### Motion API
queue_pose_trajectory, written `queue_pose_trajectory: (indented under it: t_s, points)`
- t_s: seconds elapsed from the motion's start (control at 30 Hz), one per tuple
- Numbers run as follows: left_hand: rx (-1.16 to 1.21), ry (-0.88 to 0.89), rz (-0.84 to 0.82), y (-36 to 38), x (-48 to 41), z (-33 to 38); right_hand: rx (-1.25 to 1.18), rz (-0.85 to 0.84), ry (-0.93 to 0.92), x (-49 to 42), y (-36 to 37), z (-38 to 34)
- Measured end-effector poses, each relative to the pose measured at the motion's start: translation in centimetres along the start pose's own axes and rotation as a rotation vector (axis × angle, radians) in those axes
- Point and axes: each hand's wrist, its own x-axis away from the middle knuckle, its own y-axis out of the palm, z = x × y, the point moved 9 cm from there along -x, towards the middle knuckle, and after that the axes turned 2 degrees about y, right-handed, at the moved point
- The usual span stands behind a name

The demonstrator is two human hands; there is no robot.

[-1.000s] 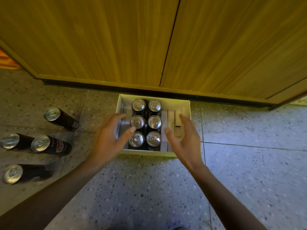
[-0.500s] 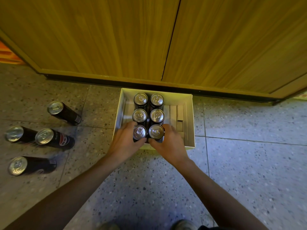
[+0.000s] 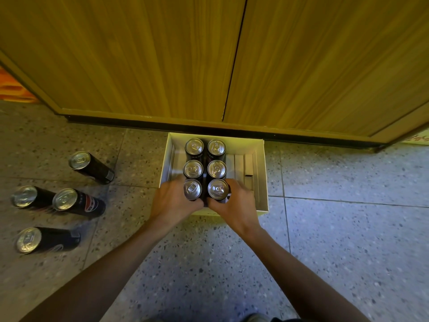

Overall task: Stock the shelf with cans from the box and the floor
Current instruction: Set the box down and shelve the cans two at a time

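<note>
Six upright cans stand in the box; the left hand and right hand each clamp one of the nearest two cans. Four cans stand on the floor.

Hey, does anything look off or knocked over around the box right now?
Nothing stands out: six cans stand upright in the box, four more upright on the floor, no spill.

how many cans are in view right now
10. Six stand in two columns in the white box; the nearest two are gripped, one by the left hand, one by the right hand. Four cans stand on the floor at the left. None seems hidden.
</note>
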Motion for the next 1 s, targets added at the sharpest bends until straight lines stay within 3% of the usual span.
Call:
queue_pose_trajectory:
  t_s: [0.17, 0.3, 0.8, 1.0]
  points:
    - [0.056, 0.185, 0.04, -6.8, 0.8, 5.7, -0.034, 0.101, -0.139, 0.3, -5.1, -5.3]
    - [0.234, 0.275, 0.001, -15.3, 1.7, 11.6, -0.142, 0.152, -0.235, -0.1, -12.5, -13.2]
    - [0.559, 0.4, 0.231, -58.7, 14.5, 40.6, -0.298, 0.24, -0.432, 6.3, -48.4, -54.7]
    - [0.644, 0.452, 0.242, -73.6, 18.8, 51.3, -0.325, 0.265, -0.497, 8.6, -60.4, -69.2]
